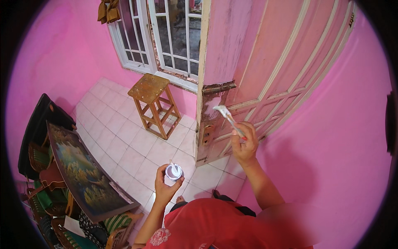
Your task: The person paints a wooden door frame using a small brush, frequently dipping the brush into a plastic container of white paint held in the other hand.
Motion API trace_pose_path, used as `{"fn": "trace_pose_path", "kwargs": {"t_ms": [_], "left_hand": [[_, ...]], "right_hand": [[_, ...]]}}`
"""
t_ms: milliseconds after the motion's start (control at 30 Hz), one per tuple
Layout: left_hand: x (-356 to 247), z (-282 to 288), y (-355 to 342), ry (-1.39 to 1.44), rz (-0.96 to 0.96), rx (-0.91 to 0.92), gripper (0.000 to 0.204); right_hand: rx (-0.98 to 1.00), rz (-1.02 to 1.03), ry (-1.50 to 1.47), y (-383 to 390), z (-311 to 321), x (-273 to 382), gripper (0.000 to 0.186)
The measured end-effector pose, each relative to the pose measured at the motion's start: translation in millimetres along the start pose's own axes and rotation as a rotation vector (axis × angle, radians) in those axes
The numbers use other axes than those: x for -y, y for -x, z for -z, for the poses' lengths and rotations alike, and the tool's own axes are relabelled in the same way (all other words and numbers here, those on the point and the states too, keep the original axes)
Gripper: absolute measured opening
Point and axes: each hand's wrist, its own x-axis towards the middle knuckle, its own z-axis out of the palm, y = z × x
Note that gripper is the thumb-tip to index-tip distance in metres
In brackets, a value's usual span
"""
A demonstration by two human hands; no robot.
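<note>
My right hand [246, 143] is closed around the handle of a paintbrush [229, 117]. White paint coats its bristles, which are at the lower part of a worn pink door [257, 62]; I cannot tell whether they touch it. Beside the bristles, a patch of pale paint [212, 104] shows on the brown, bare area near the door's edge. A brown metal handle or bar [219, 86] sits just above, and a lock plate [207, 135] below. My left hand [165, 184] grips a small paint cup [168, 176] with pale paint and a white stirring stick [173, 167] inside.
A paint-spotted wooden stool [150, 88] stands on the tiled floor [124, 143] below white-framed windows [155, 70]. At left, a large landscape painting [89, 174] leans against chairs with green striped cushions [118, 223], near a brown guitar [53, 176]. A pink wall [344, 166] rises at right.
</note>
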Motion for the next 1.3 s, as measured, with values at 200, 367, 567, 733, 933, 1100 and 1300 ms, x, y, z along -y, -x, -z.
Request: {"fn": "trace_pose_path", "kwargs": {"t_ms": [200,367,567,733,933,1100,1300], "left_hand": [[-2,-2,-1,0.009,0.01,-0.024,0.064],[1,-1,0,-0.009,0.022,-0.026,0.063],[0,-2,-3,-0.055,-0.004,-0.037,0.063],[2,-5,-3,-0.035,-0.021,-0.033,0.063],[1,-6,-6,-0.049,-0.021,-0.005,0.064],[5,-9,-4,-0.012,-0.034,-0.015,0.065],[1,-9,-3,-0.013,-0.015,0.03,0.067]], "right_hand": [[0.142,-0.029,-0.001,12,8,4,0.024],[0.088,0.039,0.022,-5,-2,-5,0.023],[0.07,0.111,0.043,-3,21,0,0.024],[0.171,-0.008,0.003,-4,6,-6,0.026],[-0.021,0.149,0.063,-34,26,10,0.027],[0.105,0.085,0.041,-11,21,5,0.027],[0.004,0.154,0.026,-40,15,7,0.027]]}}
